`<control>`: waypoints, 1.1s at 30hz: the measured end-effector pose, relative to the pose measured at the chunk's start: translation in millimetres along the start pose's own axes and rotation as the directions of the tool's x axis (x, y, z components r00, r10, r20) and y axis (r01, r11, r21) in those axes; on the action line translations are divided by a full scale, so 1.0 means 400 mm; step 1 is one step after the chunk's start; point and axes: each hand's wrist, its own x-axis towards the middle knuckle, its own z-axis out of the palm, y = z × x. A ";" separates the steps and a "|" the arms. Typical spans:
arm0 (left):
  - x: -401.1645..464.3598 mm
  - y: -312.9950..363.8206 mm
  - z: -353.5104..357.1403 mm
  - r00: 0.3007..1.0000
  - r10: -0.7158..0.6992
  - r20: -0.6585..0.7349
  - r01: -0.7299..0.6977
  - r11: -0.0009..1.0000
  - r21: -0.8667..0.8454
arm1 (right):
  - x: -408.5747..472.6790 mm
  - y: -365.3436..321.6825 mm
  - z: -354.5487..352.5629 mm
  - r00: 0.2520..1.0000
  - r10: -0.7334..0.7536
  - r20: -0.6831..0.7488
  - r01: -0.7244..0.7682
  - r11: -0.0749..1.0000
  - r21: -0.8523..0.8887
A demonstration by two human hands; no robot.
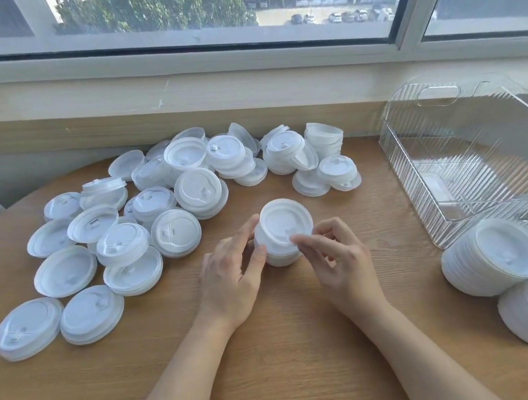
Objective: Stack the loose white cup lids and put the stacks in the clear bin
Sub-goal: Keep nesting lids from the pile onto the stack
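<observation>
A short stack (284, 238) of white lids stands on the table (280, 353), near the middle, between the two hands. The left hand (233, 274) holds its left side, fingers curled against the wall of the stack. The right hand (337, 257) pinches the near right rim of the top lid with thumb and forefinger. Loose lids (153, 210) lie scattered to the left and far side, well apart from the hands. The clear bin (476, 152) stands far right. Three tilted stacks (496, 256) lie just near of it, at the right edge.
</observation>
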 end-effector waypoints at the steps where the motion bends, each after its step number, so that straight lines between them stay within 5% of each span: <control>1: 0.001 -0.001 0.000 1.000 0.001 0.002 -0.001 1.000 0.000 | -0.001 -0.002 0.001 1.000 -0.008 0.003 0.008 1.000 -0.004; 7: 0.001 0.003 0.001 1.000 0.001 -0.011 -0.002 1.000 -0.021 | -0.007 -0.011 0.006 0.996 -0.074 0.041 0.076 0.996 -0.045; 16: -0.003 0.006 0.003 1.000 0.014 -0.013 -0.015 1.000 -0.028 | 0.018 0.007 0.008 0.955 0.236 0.179 -0.237 0.971 -0.012; 33: -0.001 -0.007 0.005 1.000 0.027 -0.014 -0.027 0.999 0.035 | 0.022 0.023 0.014 0.929 0.267 0.257 -0.282 0.959 0.023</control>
